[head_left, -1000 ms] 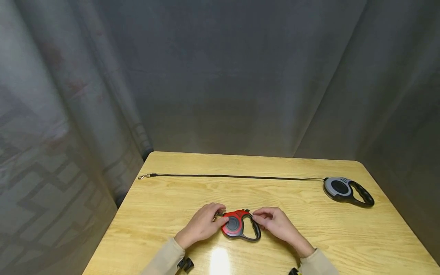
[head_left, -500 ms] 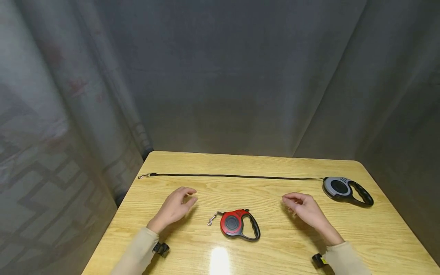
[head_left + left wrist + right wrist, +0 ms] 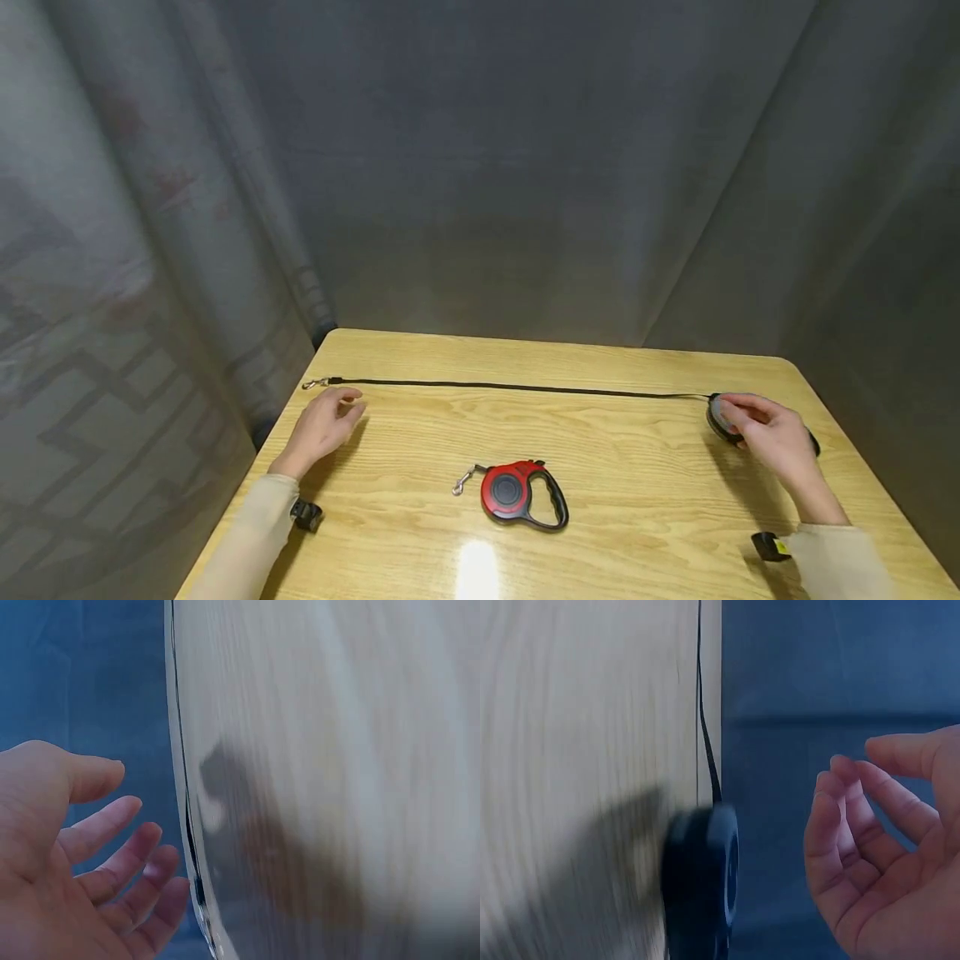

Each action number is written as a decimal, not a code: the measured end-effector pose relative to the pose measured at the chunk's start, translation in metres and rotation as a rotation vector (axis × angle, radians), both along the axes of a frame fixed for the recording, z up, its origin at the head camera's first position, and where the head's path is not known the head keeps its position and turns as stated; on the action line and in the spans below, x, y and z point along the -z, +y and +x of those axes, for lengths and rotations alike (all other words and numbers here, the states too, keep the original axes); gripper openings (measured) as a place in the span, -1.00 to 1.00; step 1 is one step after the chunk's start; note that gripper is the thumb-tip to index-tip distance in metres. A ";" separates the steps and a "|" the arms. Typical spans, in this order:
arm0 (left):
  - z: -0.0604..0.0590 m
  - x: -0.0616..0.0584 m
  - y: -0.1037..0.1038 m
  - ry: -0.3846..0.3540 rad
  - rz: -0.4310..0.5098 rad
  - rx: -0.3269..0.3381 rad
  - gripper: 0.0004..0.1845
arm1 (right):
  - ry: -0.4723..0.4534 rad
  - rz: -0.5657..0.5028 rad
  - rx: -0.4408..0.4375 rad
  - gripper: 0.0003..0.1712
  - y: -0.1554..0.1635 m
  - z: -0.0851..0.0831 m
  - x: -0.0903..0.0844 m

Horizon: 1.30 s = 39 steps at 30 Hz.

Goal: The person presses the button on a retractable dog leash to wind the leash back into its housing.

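A red retractable leash (image 3: 521, 494) with a black handle lies at the table's front middle, its metal clip (image 3: 462, 481) to its left. A grey retractable leash (image 3: 722, 414) (image 3: 702, 883) lies at the far right, its black strap (image 3: 517, 387) (image 3: 706, 742) pulled out across the table to a metal clip (image 3: 313, 384) at the far left. My right hand (image 3: 767, 430) (image 3: 877, 840) hovers over the grey leash with fingers loosely curled, holding nothing. My left hand (image 3: 322, 422) (image 3: 82, 862) is relaxed just short of the strap's clip end, holding nothing.
The wooden table (image 3: 615, 467) has rounded far corners and is ringed by grey curtains (image 3: 510, 167). A patterned floor (image 3: 90, 433) shows past the left edge. Bare wood lies between the two leashes.
Both hands let go of the red leash and spread apart. The left went toward the strap's clip at far left, the right to the grey leash at far right. The red leash stayed put.
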<state>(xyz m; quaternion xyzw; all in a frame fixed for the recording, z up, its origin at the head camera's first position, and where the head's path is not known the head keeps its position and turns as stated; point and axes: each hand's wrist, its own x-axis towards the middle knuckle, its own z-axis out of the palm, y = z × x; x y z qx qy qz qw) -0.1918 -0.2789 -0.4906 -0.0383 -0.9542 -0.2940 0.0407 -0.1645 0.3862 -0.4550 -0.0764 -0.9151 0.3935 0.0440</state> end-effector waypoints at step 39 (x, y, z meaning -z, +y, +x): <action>-0.038 0.012 -0.067 -0.049 -0.233 -0.134 -0.51 | 0.021 0.267 0.206 -0.44 0.075 -0.035 0.049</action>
